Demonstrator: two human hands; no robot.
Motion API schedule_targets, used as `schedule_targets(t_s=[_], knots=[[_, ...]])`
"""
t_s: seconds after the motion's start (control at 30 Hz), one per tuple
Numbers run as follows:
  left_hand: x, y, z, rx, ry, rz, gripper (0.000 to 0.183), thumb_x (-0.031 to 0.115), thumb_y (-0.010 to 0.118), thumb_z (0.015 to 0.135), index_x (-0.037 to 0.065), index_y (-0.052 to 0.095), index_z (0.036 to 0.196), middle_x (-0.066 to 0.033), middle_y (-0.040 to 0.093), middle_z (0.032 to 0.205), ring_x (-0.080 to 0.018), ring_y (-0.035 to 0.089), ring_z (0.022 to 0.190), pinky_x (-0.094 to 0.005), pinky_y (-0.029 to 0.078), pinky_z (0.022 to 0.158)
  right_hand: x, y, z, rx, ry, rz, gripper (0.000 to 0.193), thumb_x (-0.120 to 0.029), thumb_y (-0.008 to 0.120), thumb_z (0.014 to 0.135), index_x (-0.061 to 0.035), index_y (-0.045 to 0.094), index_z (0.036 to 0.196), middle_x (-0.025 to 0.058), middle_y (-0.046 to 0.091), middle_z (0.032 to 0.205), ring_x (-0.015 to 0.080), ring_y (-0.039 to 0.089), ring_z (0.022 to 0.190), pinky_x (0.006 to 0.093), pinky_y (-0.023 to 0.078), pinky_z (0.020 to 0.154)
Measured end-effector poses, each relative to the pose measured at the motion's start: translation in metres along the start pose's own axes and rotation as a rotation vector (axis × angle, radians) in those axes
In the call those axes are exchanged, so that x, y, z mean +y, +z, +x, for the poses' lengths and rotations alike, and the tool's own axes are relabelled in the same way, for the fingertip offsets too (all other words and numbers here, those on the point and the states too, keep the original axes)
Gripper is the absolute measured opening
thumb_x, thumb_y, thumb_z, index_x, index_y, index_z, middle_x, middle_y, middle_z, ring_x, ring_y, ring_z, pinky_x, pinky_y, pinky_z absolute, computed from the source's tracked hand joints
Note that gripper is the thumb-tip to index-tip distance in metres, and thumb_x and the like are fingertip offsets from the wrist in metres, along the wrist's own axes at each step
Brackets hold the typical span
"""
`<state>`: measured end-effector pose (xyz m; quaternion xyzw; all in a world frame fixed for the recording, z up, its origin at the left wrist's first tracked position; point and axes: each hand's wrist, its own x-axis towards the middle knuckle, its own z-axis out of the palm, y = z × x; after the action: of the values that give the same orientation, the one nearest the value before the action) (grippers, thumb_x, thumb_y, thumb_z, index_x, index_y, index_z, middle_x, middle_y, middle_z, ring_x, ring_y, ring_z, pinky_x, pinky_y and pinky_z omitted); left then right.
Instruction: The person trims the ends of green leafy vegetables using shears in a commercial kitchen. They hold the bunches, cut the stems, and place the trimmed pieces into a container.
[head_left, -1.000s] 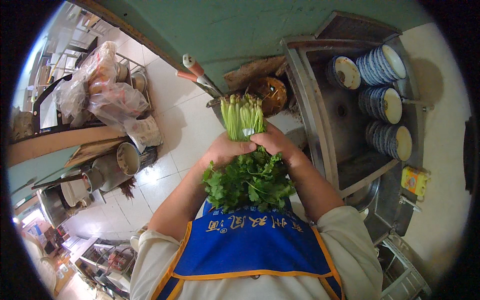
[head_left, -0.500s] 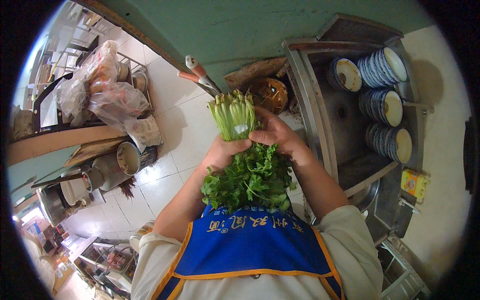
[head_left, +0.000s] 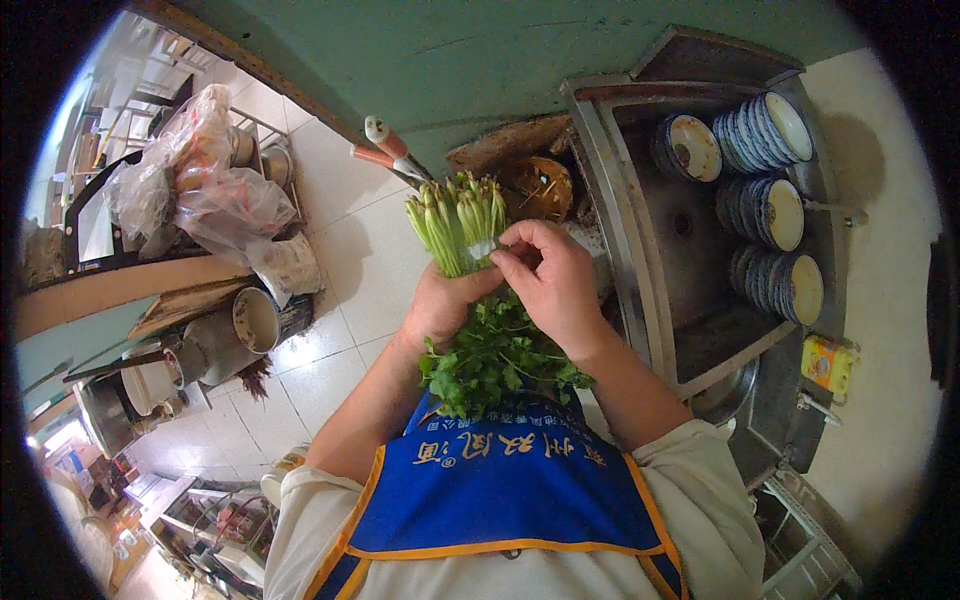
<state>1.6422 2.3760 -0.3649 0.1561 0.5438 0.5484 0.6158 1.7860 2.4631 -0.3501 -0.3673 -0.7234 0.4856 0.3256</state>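
Observation:
A bunch of leafy green herbs that looks like cilantro [head_left: 455,225] is held up in front of my chest. Its pale cut stems point away from me, and the leaves hang toward my blue apron [head_left: 510,510]. My left hand [head_left: 447,302] is wrapped round the stems from the left. A whitish band [head_left: 481,249] circles the stems. On the right side, the thumb and forefinger of my right hand [head_left: 548,275] pinch at that band's edge. The rest of the right fingers are curled in and partly hidden.
To the right stands a metal sink [head_left: 700,345] with several stacks of bowls [head_left: 775,215]. A yellow container [head_left: 828,368] is beside it. A round basket with scraps [head_left: 540,190] sits on the floor ahead. At left are a plastic-bagged load [head_left: 215,190], a pot [head_left: 257,320] and a gas cylinder [head_left: 212,347].
My right hand has come round from behind the stems to the front and now pinches the band. The bunch has shifted slightly left, still in my left hand.

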Motion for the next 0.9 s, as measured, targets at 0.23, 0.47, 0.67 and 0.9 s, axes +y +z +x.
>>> schedule_targets(t_s=[0.23, 0.47, 0.67, 0.9], knots=[[-0.0018, -0.0032, 0.0015, 0.029, 0.029, 0.193, 0.038, 0.008, 0.075, 0.091, -0.001, 0.064, 0.126, -0.0063, 0.070, 0.114, -0.0148, 0.065, 0.101, -0.0310, 0.054, 0.086, 0.0019, 0.0001, 0.0036, -0.044, 0.098, 0.093, 0.013, -0.006, 0.077, 0.087, 0.0002, 0.067, 0.092, 0.0147, 0.070, 0.084, 0.0282, 0.070, 0.072, 0.0377, 0.055, 0.066], [-0.0015, 0.0033, 0.0001, 0.069, 0.099, 0.200, 0.037, 0.009, 0.075, 0.089, -0.001, 0.065, 0.123, -0.0048, 0.071, 0.110, -0.0152, 0.065, 0.097, -0.0313, 0.054, 0.084, 0.0043, 0.0036, 0.0019, -0.002, 0.033, -0.061, 0.012, -0.004, 0.077, 0.088, -0.0007, 0.066, 0.091, 0.0097, 0.070, 0.084, 0.0175, 0.067, 0.073, 0.0304, 0.054, 0.067], [-0.0028, 0.0032, 0.0033, 0.080, 0.081, 0.190, 0.034, 0.010, 0.074, 0.089, -0.001, 0.067, 0.120, -0.0049, 0.071, 0.110, -0.0144, 0.065, 0.097, -0.0314, 0.054, 0.084, 0.0008, 0.0079, -0.0003, 0.080, -0.074, -0.125, 0.012, -0.002, 0.076, 0.085, -0.0016, 0.066, 0.091, 0.0118, 0.068, 0.085, 0.0247, 0.068, 0.074, 0.0335, 0.055, 0.067], [-0.0056, 0.0024, 0.0039, 0.059, 0.082, 0.170, 0.033, 0.011, 0.074, 0.090, -0.001, 0.067, 0.120, -0.0055, 0.071, 0.109, -0.0142, 0.065, 0.097, -0.0314, 0.054, 0.084, -0.0020, 0.0053, 0.0015, 0.052, -0.096, -0.046, 0.015, 0.001, 0.075, 0.086, -0.0009, 0.067, 0.099, 0.0114, 0.067, 0.088, 0.0226, 0.068, 0.073, 0.0337, 0.055, 0.067]])
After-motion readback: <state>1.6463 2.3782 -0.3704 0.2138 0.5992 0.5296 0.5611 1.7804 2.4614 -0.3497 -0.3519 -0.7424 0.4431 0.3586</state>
